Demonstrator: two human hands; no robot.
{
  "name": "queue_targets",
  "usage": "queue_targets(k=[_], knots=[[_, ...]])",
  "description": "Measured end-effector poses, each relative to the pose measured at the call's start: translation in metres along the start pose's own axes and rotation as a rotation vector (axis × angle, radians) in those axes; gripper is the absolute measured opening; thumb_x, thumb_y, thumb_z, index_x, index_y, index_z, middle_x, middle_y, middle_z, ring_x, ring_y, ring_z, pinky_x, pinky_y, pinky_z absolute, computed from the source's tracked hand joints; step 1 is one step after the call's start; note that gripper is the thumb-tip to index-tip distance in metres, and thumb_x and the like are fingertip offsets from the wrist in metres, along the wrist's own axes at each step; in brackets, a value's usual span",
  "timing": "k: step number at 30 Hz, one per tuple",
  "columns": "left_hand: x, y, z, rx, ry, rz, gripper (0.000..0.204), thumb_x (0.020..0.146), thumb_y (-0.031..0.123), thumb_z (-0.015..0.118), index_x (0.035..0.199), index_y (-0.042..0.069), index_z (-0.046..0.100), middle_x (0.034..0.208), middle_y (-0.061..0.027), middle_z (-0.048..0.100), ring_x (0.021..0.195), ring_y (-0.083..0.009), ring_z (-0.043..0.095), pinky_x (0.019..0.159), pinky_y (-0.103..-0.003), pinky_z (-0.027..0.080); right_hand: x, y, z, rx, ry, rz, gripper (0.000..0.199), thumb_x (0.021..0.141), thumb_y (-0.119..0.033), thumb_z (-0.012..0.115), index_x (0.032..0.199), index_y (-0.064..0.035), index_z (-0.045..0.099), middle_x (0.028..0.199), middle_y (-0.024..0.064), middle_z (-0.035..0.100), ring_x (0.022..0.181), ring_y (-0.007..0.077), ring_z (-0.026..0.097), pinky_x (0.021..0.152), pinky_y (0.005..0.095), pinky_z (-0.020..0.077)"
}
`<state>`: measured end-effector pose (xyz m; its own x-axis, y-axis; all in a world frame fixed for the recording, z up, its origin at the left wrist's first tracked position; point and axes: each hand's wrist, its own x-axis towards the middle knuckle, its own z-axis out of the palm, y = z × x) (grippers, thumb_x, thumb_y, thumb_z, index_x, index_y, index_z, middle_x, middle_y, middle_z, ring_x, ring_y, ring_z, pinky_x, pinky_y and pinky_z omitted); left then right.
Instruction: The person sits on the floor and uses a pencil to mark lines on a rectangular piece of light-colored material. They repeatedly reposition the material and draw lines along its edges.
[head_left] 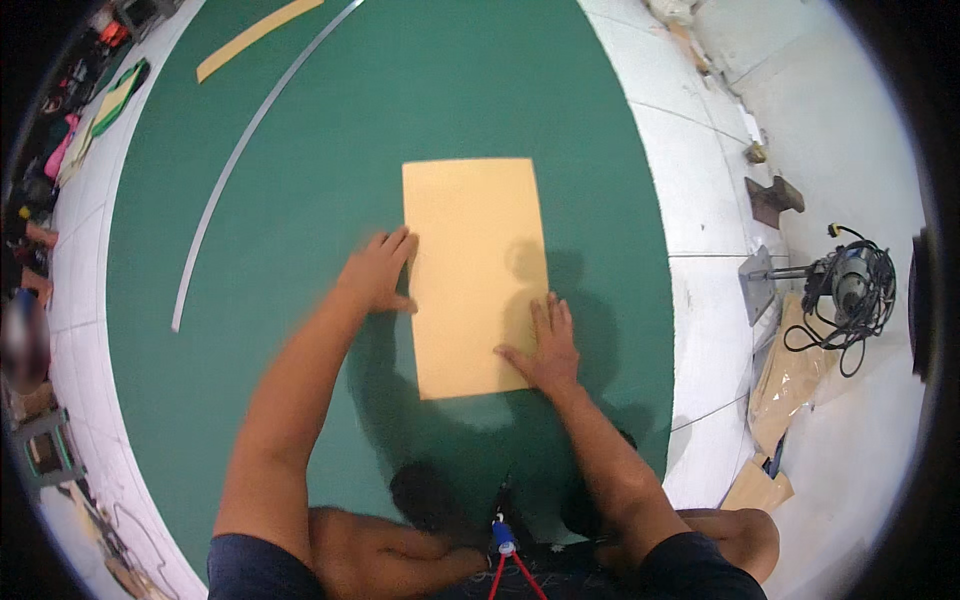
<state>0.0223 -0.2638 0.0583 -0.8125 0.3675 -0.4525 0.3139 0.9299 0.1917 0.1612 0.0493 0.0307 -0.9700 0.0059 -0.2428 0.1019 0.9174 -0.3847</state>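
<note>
A flat, pale yellow-orange rectangular sheet (470, 230) lies lengthwise before me on a green mat (270, 300). At its left edge rests my left hand (380, 272), fingers spread, with the fingertips touching the border. My right hand (548, 348) lies on the lower right of the sheet, its thumb stretched inward and the fingers pointing away along the right edge. Neither hand grips anything. Shadows of my head and arms fall over the sheet's lower right part and the mat.
On the mat's left lie a long metal strip (240, 150) and a narrow yellow strip (255, 40). White tiles (710, 290) border the mat. By the right wall stand a power tool with a coiled black cable (850, 285) and a metal block (774, 200). Assorted items line the far left.
</note>
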Motion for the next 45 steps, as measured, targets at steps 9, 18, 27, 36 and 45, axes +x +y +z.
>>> queue_targets(k=[9, 18, 27, 36, 45], knots=[[-0.002, 0.008, -0.01, -0.005, -0.044, -0.011, 0.124, 0.063, 0.047, 0.096, 0.162, 0.011, 0.028, 0.17, -0.0083, 0.025, 0.153, -0.0356, 0.03, 0.12, -0.053, 0.04, 0.002, 0.002, -0.006, 0.05, 0.112, -0.061, 0.094, 0.081, -0.062, 0.079, 0.151, -0.0079, 0.048, 0.16, 0.023, 0.037, 0.147, 0.0429, 0.034, 0.114, 0.0537, 0.0435], [-0.002, 0.002, -0.002, -0.028, -0.021, 0.006, 0.125, 0.065, 0.049, 0.094, 0.162, 0.011, 0.027, 0.17, -0.008, 0.024, 0.154, -0.0353, 0.029, 0.122, -0.054, 0.038, 0.04, 0.03, 0.008, -0.041, 0.269, -0.134, 0.064, 0.089, -0.045, 0.076, 0.139, -0.0087, 0.06, 0.147, 0.0102, 0.054, 0.13, 0.0372, 0.05, 0.103, 0.0485, 0.0512], [-0.004, 0.0, 0.0, -0.087, -0.009, 0.014, 0.122, 0.066, 0.041, 0.095, 0.162, 0.009, 0.027, 0.17, -0.0101, 0.024, 0.154, -0.0359, 0.029, 0.121, -0.055, 0.038, 0.039, 0.03, 0.013, -0.001, 0.348, -0.123, 0.056, 0.089, -0.032, 0.073, 0.138, -0.0065, 0.062, 0.142, 0.013, 0.058, 0.127, 0.036, 0.053, 0.103, 0.0472, 0.0502], [-0.001, 0.004, -0.003, -0.063, -0.044, -0.012, 0.123, 0.066, 0.046, 0.094, 0.162, 0.01, 0.026, 0.17, -0.0094, 0.025, 0.154, -0.0355, 0.029, 0.123, -0.053, 0.036, 0.041, 0.03, 0.009, -0.051, 0.404, -0.2, 0.055, 0.089, -0.03, 0.073, 0.136, -0.0034, 0.064, 0.139, 0.0146, 0.06, 0.122, 0.0367, 0.055, 0.102, 0.0454, 0.0503], [-0.002, 0.003, -0.002, -0.049, -0.037, -0.019, 0.124, 0.066, 0.044, 0.094, 0.163, 0.009, 0.025, 0.17, -0.0101, 0.024, 0.154, -0.0355, 0.029, 0.124, -0.053, 0.036, 0.039, 0.027, 0.006, -0.068, 0.358, -0.183, 0.055, 0.092, -0.033, 0.071, 0.137, -0.0027, 0.063, 0.139, 0.0149, 0.06, 0.122, 0.0374, 0.055, 0.101, 0.0454, 0.0506]])
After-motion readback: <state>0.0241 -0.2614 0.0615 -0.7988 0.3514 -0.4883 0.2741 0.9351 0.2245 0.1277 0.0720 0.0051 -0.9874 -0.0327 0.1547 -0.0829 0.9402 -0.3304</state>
